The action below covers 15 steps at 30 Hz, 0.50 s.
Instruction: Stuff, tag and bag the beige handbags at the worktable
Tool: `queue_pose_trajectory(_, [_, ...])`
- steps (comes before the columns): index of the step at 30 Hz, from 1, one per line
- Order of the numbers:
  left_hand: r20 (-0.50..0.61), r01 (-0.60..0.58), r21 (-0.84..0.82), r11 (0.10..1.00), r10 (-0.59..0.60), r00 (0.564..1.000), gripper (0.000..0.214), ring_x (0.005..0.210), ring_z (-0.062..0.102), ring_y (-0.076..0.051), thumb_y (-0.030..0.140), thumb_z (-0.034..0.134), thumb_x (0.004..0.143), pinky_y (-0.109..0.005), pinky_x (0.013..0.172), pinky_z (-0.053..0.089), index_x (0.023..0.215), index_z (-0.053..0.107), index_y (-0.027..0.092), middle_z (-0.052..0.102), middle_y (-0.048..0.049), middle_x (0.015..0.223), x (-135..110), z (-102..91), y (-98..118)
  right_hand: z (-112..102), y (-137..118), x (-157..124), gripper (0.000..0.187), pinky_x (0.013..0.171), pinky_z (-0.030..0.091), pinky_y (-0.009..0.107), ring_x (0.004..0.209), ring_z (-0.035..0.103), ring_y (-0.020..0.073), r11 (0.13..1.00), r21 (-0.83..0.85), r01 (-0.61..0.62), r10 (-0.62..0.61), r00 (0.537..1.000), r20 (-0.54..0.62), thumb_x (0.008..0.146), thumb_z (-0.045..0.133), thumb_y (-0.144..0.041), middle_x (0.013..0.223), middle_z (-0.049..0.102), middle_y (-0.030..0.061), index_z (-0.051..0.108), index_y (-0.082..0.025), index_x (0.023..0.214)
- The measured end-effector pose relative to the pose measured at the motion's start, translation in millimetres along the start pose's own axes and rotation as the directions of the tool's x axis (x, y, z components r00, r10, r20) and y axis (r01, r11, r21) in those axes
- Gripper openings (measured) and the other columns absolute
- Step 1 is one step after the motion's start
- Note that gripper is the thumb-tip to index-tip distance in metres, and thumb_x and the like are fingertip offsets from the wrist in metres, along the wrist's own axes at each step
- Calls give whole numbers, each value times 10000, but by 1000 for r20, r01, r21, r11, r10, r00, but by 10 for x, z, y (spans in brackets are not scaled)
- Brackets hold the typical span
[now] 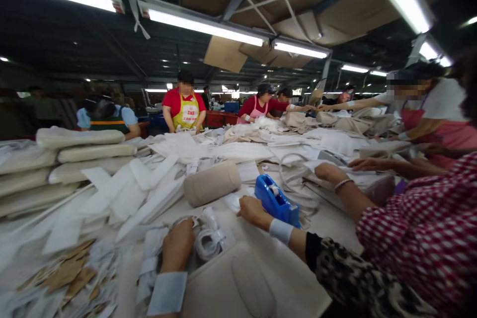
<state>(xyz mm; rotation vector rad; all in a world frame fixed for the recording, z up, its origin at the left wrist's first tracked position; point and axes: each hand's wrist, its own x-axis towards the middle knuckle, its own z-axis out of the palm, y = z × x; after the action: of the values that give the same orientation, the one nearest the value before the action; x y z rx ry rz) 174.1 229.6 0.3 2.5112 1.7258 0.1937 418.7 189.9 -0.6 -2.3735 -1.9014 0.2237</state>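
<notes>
My left hand, with a white band round the wrist, is closed beside a bundle of coiled white straps. Its fingertips are hidden, so what they grip does not show. My right hand, also banded in white, pinches a thin white sheet just left of a blue tape dispenser. Below both hands lies a beige fabric bag, flat on the table. A rolled beige piece rests just beyond my hands.
White strips cover the left middle of the table. Stacked wrapped bundles stand at far left, with brown tags nearer. A co-worker in a checked sleeve works close on my right. Other people stand across the table.
</notes>
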Motion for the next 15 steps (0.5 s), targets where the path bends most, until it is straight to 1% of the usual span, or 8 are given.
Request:
queue_pose_trajectory(5, [2,27,6,1000,-27,1000,398,1036,664,-298,103,276,901,-402,820,514,1019,648,187,709,-117,1086,25,50,-6,-105,174,89,242,822,538,379,917,632,182,986,164,-3,-10,997,81,948,573,-362,1018,649,53,633,-139,1020])
queue_pose_trajectory(7, [1,23,5,1000,-23,1000,386,1033,664,-305,109,282,902,-410,820,516,1000,648,183,712,-122,1066,38,75,-20,-161,224,115,250,760,551,347,841,637,162,975,222,-4,-17,996,92,951,569,-365,972,650,44,627,-133,1025])
queue_pose_trajectory(9, [-5,20,-1,1000,-20,1000,378,1024,666,-310,117,287,904,-420,815,519,989,649,184,715,-124,1043,43,86,-27,-218,257,129,253,687,556,308,753,634,138,961,278,7,-32,996,86,957,563,-349,937,650,36,608,-133,1080])
queue_pose_trajectory(10, [-7,19,-4,1000,-19,1000,375,1021,668,-311,120,289,904,-424,813,520,987,649,187,717,-122,1038,43,86,-28,-246,268,132,249,650,553,290,707,632,129,952,306,19,-46,996,82,958,559,-317,914,655,35,594,-133,1121])
queue_pose_trajectory(12, [-10,18,-9,1000,-19,1000,372,1021,668,-310,118,295,902,-428,815,520,984,651,191,718,-117,1038,40,80,-24,-305,278,135,268,588,538,251,623,636,121,929,363,63,-102,991,89,940,532,-191,843,675,38,565,-128,1199])
queue_pose_trajectory(13, [-10,19,-11,1000,-19,1000,372,1023,667,-309,116,297,901,-428,818,520,984,652,192,717,-117,1042,37,75,-20,-336,278,137,306,566,529,234,591,641,123,915,391,95,-147,984,103,909,511,-119,797,685,39,566,-122,1211])
queue_pose_trajectory(15, [-7,23,-14,1000,-23,1000,374,1030,665,-306,113,302,900,-428,824,519,995,655,190,717,-120,1047,33,63,-11,-396,268,142,371,569,524,214,588,664,136,880,440,177,-261,956,137,830,470,-25,740,700,46,615,-105,1162])
